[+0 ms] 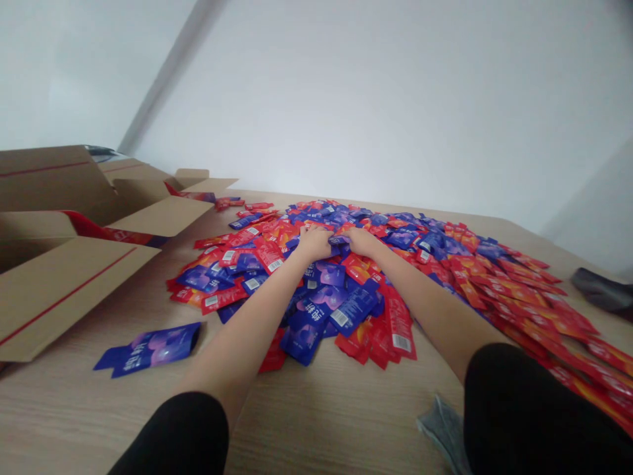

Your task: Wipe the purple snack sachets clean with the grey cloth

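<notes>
Both of my arms reach forward over a broad heap of small pouches, some red and orange, others purple-blue. My left hand (pixel 316 243) is deep in the middle of the heap, its fingers curled downward and partly hidden; what they grip cannot be made out. Close on its right, my right hand (pixel 360 241) has its fingers bent around the edge of a purple pouch (pixel 339 241) between the two hands. Nearer to me, more purple pouches (pixel 321 298) and a red pouch (pixel 398 322) lie loosely overlapped under my forearms.
Open cardboard boxes (pixel 64 277) stand at the left, flaps spread over the table (pixel 277 422). A single purple pouch (pixel 151 348) lies near them. Rows of red pouches (pixel 539 303) run along the right. A grey cloth (pixel 442 425) lies by my right sleeve, a dark object (pixel 601 289) at far right.
</notes>
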A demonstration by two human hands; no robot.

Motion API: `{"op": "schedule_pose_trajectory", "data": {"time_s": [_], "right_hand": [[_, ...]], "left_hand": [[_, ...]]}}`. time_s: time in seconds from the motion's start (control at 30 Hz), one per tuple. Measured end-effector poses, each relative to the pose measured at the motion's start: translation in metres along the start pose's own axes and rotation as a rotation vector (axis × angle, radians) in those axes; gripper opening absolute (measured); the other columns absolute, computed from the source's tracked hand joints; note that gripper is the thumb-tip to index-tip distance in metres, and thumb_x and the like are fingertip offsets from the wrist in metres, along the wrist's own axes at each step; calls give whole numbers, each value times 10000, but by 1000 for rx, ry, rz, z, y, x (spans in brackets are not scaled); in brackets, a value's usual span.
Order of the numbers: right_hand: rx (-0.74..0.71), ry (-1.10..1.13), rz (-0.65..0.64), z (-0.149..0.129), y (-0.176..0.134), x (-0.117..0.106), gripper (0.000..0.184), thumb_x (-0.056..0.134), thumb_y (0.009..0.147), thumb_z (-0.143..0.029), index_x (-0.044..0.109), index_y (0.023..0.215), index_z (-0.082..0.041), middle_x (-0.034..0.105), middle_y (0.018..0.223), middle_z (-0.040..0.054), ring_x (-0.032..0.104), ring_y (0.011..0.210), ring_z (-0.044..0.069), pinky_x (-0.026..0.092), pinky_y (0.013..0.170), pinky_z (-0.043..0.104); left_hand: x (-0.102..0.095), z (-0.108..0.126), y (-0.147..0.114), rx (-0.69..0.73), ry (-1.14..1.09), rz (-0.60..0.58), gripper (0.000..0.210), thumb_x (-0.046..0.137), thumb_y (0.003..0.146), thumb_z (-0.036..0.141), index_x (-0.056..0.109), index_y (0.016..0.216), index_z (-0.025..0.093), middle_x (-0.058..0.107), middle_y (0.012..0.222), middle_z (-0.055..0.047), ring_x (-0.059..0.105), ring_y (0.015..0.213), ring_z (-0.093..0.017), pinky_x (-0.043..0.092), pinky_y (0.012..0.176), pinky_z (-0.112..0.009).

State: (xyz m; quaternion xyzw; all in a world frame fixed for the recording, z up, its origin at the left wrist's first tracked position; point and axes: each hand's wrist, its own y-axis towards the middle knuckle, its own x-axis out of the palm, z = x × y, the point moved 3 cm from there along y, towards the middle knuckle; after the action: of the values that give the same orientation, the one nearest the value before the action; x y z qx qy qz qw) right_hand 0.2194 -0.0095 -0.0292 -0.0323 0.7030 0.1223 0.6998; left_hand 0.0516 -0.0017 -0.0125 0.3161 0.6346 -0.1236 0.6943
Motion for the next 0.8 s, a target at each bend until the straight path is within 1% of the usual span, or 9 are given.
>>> {"op": "schedule_pose_trajectory", "data": {"time_s": [0.07, 0.17, 0.27, 0.33, 0.43, 0.57, 0.63, 0.7, 0.8], "right_hand": [[55, -37, 19, 0, -5, -7, 419, 409, 873, -72, 638, 1218, -137, 674, 1166, 169, 619, 1107, 250, 456, 917, 319], [110, -85, 59, -3, -17, -21, 429, 348, 902, -85, 637, 1215, -141, 685, 1136, 190, 629, 1099, 287, 473, 870, 343], [103, -117, 81, -13, -37, -39, 439, 339, 925, -120, 612, 1264, -174, 692, 1133, 178, 632, 1096, 297, 478, 848, 352], [88, -137, 104, -23, -56, -55, 456, 341, 937, -138, 573, 1325, -196, 697, 1137, 166, 640, 1084, 288, 480, 834, 346], [14, -181, 221, -44, -95, -79, 473, 366, 944, -162, 522, 1388, -204, 696, 1173, 144, 656, 1050, 265, 484, 814, 331], [-198, -175, 371, -83, -167, -95, 414, 417, 937, -161, 604, 1306, -168, 689, 1212, 118, 660, 1043, 232, 483, 844, 327], [-288, -143, 409, -104, -208, -94, 388, 430, 929, -135, 638, 1257, -153, 701, 1192, 109, 663, 1035, 220, 483, 859, 338], [-370, -103, 419, -124, -250, -86, 386, 434, 917, -96, 646, 1236, -143, 698, 1202, 100, 656, 1055, 211, 486, 868, 348], [-442, -63, 374, -150, -305, -65, 396, 425, 909, -60, 640, 1232, -142, 667, 1264, 96, 637, 1095, 210, 496, 879, 364]], "left_hand": [[0, 10, 4, 57, 12, 1, 531, 588, 816, 273, 551, 1344, 311, 653, 1270, -78, 560, 1200, -304, 347, 1043, -513], [-7, 14, 5, 100, 41, 9, 451, 570, 860, 288, 583, 1310, 313, 661, 1260, -74, 589, 1161, -289, 383, 999, -462], [-28, 15, -7, 126, 82, 40, 372, 458, 947, 246, 614, 1284, 266, 722, 1119, -91, 647, 1039, -250, 403, 936, -396], [-48, 18, -25, 162, 105, 85, 398, 359, 993, 205, 592, 1313, 242, 730, 1088, -96, 654, 1006, -227, 389, 922, -376], [-80, 27, -65, 233, 120, 126, 407, 343, 1007, 168, 555, 1350, 227, 719, 1141, -81, 653, 993, -200, 361, 926, -369], [-106, 43, -135, 310, 103, 113, 390, 349, 1011, 126, 551, 1337, 200, 625, 1332, -40, 616, 1120, -180, 351, 940, -349], [-110, 55, -175, 383, 106, 106, 362, 367, 1016, 130, 563, 1315, 187, 627, 1329, -36, 611, 1147, -181, 371, 923, -352], [-109, 69, -217, 459, 112, 109, 334, 386, 1017, 134, 584, 1282, 180, 664, 1271, -40, 635, 1106, -185, 399, 882, -357], [-96, 93, -275, 514, 93, 96, 297, 414, 1008, 133, 615, 1225, 158, 697, 1198, -59, 660, 1042, -195, 433, 853, -361]]}}
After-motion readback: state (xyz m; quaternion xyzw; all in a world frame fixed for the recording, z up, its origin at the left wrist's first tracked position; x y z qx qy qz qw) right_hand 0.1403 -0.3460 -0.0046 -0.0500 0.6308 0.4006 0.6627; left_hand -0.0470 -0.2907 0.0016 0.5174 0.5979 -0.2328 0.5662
